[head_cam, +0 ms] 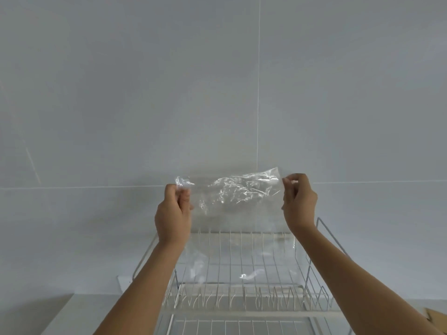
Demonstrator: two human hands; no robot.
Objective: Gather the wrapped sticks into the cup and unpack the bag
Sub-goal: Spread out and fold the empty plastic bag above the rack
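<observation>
Plastic bag (235, 204), clear and thin, is held up in the air in front of the tiled wall (217, 81), above the white wire dish rack (242, 281). It is stretched between two corners: the left hand (173, 213) is closed on the bunched left corner, and the right hand (298, 201) pinches the top right corner between thumb and fingertips. The film is crumpled near the top and hangs limp below, reaching down in front of the rack. It is judged to be very light, soft and slippery, easily torn if pulled hard, so it is best gripped at the edges or the mouth. Nothing can be made out inside it, and neither sticks nor cup are in view
</observation>
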